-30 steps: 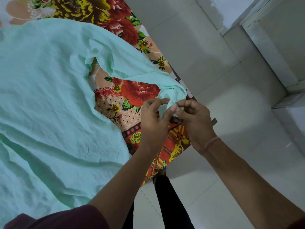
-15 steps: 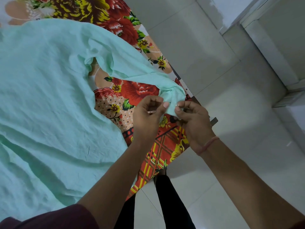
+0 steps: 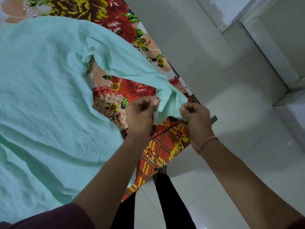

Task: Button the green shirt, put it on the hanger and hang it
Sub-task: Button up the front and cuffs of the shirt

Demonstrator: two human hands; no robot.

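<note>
Green shirt [image 3: 46,100] is spread flat over the floral bedsheet [image 3: 138,90], filling the left half of the frame, wrinkled, with one sleeve running from upper centre down toward frame centre. My hands are on the end of that sleeve, the cuff [image 3: 166,104], just right of frame centre, near the bed's edge. Left hand [image 3: 140,114] is curled closed, thumb and forefinger pinching the left edge of the cuff; there's a small dark speck at my thumb tip, can't tell whether it's a button or a thread. Right hand [image 3: 196,118] is also curled closed, fingertips pinching the right edge of the cuff fabric. The cuff is lifted slightly off the sheet and held stretched between the two pinches, hands apart with fabric between them. Can't tell whether the cuff is buttoned; any button or hole is hidden in the folds. Thin pinkish band [image 3: 207,143] on my right wrist. Dark maroon sleeve [image 3: 49,217] of my left arm shows at the lower left edge of the frame. My legs in black trousers [image 3: 171,202] are at bottom centre, standing on the pale tiled floor [image 3: 247,129] that takes up the right half of the frame. A dark flat piece [image 3: 214,119] sticks out from the bed edge just right of my right hand; can't identify it. White wall base and step in the upper right corner.
</note>
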